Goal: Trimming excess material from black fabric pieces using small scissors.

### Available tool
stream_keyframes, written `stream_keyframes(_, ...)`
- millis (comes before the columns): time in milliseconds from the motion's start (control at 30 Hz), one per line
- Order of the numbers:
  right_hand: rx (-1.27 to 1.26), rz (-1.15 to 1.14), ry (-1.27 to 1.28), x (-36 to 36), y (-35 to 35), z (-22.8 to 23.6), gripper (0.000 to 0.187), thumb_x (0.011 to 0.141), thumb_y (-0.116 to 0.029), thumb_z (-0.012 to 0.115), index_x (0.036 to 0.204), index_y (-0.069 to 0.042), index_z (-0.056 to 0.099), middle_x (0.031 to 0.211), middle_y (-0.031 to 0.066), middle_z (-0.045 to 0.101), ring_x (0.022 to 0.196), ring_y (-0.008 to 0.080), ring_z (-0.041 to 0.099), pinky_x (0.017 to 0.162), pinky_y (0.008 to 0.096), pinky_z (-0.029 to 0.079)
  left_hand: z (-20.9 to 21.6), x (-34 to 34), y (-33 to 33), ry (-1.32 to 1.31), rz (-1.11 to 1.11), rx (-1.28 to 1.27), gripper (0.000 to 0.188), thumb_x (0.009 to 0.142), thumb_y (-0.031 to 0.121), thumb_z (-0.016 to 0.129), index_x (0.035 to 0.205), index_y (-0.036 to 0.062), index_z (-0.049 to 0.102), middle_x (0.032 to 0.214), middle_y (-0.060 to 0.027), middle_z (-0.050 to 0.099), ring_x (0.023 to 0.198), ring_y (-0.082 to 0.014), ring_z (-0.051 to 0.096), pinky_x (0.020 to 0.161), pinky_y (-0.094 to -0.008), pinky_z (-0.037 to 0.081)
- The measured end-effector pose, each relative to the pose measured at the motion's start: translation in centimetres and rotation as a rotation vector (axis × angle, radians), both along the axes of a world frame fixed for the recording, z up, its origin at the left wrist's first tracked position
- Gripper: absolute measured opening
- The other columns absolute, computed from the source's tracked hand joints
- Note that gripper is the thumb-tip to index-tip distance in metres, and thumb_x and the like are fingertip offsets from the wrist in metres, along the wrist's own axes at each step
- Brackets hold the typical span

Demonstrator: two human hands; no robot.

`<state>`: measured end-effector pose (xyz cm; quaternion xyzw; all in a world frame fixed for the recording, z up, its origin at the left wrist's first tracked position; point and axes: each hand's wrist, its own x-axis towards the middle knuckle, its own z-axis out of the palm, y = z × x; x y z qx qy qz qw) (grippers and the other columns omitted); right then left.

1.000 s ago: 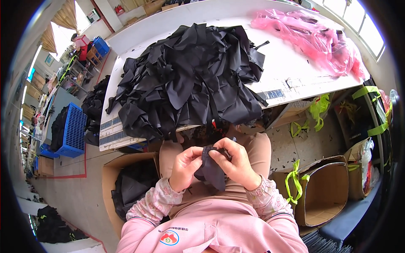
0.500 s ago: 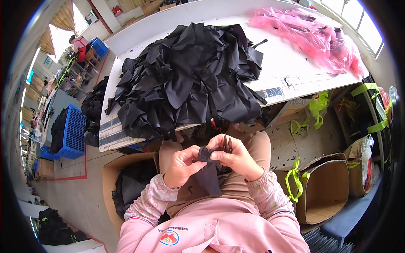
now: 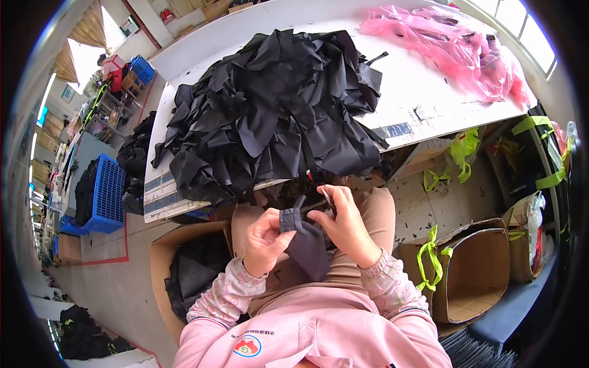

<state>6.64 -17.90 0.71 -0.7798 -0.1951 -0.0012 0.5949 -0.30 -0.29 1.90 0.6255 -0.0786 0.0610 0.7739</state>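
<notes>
Over my lap, my left hand [image 3: 265,240] pinches the gathered top edge of a small dark grey fabric piece [image 3: 305,245], which hangs down between both hands. My right hand [image 3: 343,224] is closed on a small metal tool, likely thread snips [image 3: 327,199], right beside the cloth's upper edge. Just beyond my hands, a big heap of black fabric pieces [image 3: 276,110] covers the near part of the white worktable [image 3: 423,110] and spills over its front edge.
Crumpled pink plastic bags [image 3: 454,46] lie at the table's far right. A cardboard box with black cloth [image 3: 190,270] stands at my left, an open cardboard box [image 3: 475,270] at my right. A blue crate [image 3: 107,193] sits on the floor further left.
The fabric piece has been turned and let hang lower; my left hand now pinches its gathered edge, and my right hand has moved up to that edge with the tool.
</notes>
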Motion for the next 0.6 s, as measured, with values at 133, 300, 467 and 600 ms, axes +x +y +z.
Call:
stream_keyframes(133,0.062,0.154,-0.088,-0.9,-0.7,0.3,0.023,0.087,-0.01,0.067,0.104,0.002,0.059,0.096,0.0119,0.057,0.085,0.0229,0.056,0.075,0.0296,0.047,-0.8,-0.1,0.2,-0.046,0.176,0.119,0.014,0.085,-0.011,0.059,0.097,-0.0043,0.06,0.101,-0.0034,0.053,0.085,-0.0082,0.055,0.076,-0.0209,0.045)
stream_keyframes(300,0.088,0.313,0.292,-2.8,-1.0,0.7,0.024,0.091,-0.017,0.063,0.101,0.004,0.059,0.092,0.015,0.056,0.082,0.0278,0.058,0.073,0.0332,0.047,-1.9,0.0,0.5,-0.08,0.235,0.142,0.014,0.086,-0.01,0.06,0.099,-0.005,0.06,0.101,-0.0031,0.053,0.084,-0.0082,0.056,0.075,-0.021,0.045)
stream_keyframes(467,0.06,0.353,0.087,-3.0,-0.7,0.1,0.039,0.095,-0.021,0.056,0.122,0.006,0.05,0.102,0.0178,0.049,0.09,0.029,0.052,0.08,0.0348,0.044,-2.2,0.0,0.4,-0.091,0.257,0.131,0.014,0.087,-0.009,0.06,0.1,-0.0052,0.059,0.102,-0.0029,0.053,0.089,-0.009,0.057,0.079,-0.0214,0.046)
stream_keyframes(600,0.063,0.349,0.055,-2.8,-0.9,0.8,0.037,0.094,-0.021,0.059,0.121,0.005,0.053,0.098,0.0164,0.053,0.087,0.0274,0.055,0.078,0.0335,0.046,-2.2,-0.3,0.7,-0.094,0.268,0.155,0.014,0.087,-0.009,0.06,0.1,-0.0051,0.059,0.103,-0.003,0.053,0.09,-0.0095,0.058,0.081,-0.022,0.046)
